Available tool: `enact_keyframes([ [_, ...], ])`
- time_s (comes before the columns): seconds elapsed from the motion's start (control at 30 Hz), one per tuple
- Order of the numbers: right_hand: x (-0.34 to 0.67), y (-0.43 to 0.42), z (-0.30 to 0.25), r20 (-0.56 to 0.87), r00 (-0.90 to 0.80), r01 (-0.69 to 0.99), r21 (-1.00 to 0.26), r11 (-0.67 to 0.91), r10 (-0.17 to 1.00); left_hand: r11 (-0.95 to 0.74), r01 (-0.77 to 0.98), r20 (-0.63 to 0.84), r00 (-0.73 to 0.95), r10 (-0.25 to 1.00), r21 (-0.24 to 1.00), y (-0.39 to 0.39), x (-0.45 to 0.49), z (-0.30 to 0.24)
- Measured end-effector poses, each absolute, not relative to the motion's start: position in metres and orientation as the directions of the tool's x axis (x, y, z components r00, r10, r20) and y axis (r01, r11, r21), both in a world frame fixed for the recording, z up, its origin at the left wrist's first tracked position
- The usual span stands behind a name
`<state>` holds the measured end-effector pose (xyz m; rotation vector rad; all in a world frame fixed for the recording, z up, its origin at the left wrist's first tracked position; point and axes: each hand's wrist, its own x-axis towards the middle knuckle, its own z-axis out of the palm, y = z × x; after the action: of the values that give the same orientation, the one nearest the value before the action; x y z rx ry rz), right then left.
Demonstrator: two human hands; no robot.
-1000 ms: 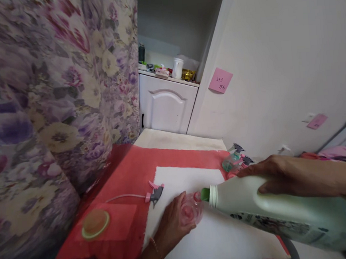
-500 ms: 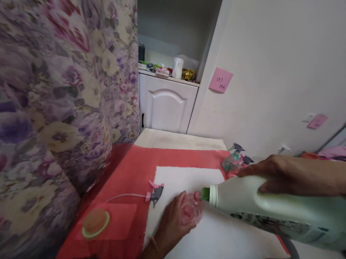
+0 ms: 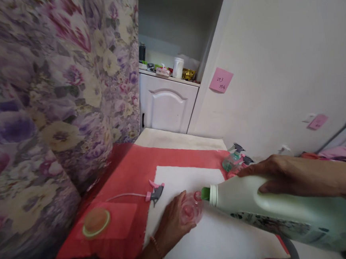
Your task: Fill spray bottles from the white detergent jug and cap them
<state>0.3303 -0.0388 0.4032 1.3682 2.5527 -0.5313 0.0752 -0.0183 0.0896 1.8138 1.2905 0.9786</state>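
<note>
- i work in soft, muted light; the white cloth (image 3: 229,233) near my left fingers (image 3: 176,206) is the brightest patch
- a shadow darkens the red surface (image 3: 125,167) beside the curtain (image 3: 96,71)
- the recess (image 3: 179,21) is dim grey
- print on my pale green bottle (image 3: 320,213) is too soft to read
- the wide view stretches the edges; lower left and upper right corners darken

Pale green jug (image 3: 299,211), pink bottle (image 3: 192,211), floral curtain (image 3: 59,94)
</note>
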Motion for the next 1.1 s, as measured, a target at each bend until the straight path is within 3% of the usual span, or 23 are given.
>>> enact_keyframes([
  [1.1, 0.3268, -0.0385, 0.4057, -0.377, -0.550, 0.835, -0.237, 0.496, 0.746, -0.272, 0.436, 0.181, 0.240, 0.954, 0.858, -0.0175, 0.0752, 0.0880],
])
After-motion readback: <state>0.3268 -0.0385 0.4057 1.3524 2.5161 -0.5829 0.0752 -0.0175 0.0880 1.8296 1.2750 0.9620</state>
